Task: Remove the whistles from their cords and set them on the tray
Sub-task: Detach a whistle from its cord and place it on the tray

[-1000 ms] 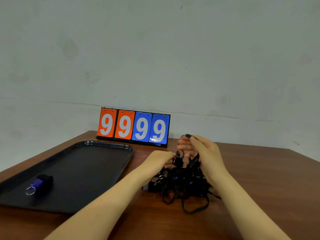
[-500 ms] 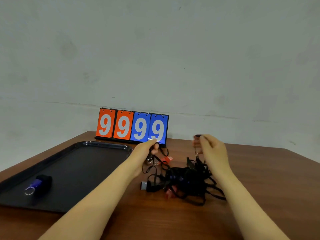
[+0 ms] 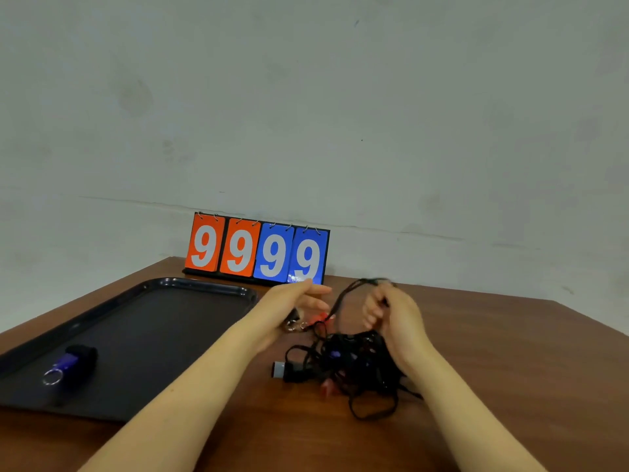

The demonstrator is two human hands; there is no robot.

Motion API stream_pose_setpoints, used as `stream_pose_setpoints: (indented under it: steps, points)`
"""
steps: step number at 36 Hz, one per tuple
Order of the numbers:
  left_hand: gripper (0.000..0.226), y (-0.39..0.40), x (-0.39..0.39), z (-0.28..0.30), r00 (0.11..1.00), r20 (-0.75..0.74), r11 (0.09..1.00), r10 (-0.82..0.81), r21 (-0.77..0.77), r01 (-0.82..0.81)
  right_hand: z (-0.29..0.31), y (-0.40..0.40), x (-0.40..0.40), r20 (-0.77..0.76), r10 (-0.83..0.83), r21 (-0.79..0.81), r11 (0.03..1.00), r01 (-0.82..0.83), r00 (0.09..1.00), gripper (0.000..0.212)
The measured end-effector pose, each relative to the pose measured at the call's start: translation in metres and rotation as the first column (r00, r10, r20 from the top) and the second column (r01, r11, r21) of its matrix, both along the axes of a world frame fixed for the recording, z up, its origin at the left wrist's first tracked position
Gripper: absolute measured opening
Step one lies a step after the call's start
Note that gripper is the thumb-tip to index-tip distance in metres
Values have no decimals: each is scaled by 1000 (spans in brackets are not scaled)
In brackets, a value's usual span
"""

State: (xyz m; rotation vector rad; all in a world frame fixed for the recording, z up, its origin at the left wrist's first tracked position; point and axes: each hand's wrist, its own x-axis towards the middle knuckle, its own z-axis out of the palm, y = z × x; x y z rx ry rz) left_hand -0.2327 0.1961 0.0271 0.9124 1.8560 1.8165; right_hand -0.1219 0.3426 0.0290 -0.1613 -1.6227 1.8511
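The right hand's grip is clenched around a black cord that loops up and over its fingers. The left hand's fingers reach forward, fairly straight; a red whistle and a metal ring hang just under it, but whether its grip grasps them I cannot tell.

A brown wooden counter carries everything. On its left lies a large black tray, with one blue and black whistle resting at its near left end. At the far edge stands a flip scoreboard reading 9999. Between the two forearms, near the right wrist, sits a tangled pile of cords and whistles, with a grey-tipped black whistle poking out on its left side.

The step in hand seems to be freeing the red whistle from its cord. Next, the clip probably needs unhooking, then the whistle carried left to the tray.
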Motion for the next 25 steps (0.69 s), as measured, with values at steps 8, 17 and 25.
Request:
stream_pose_setpoints:
  steps: [8, 17, 25]
  points:
    - [64, -4, -11, 0, 912, -61, 911, 406, -55, -409, 9, 42, 16, -39, -339, -505, 819, 274, 940, 29]
    - [48, -7, -7, -1, 904, 428, 992, 2, 116, -57, 10, 40, 10, 359, -217, -283, 901, 328, 908, 28]
    - [42, -4, -13, -4, 864, 483, 948, 138, 187, -256, 4, 36, 18, 40, -453, 454, 802, 387, 891, 36]
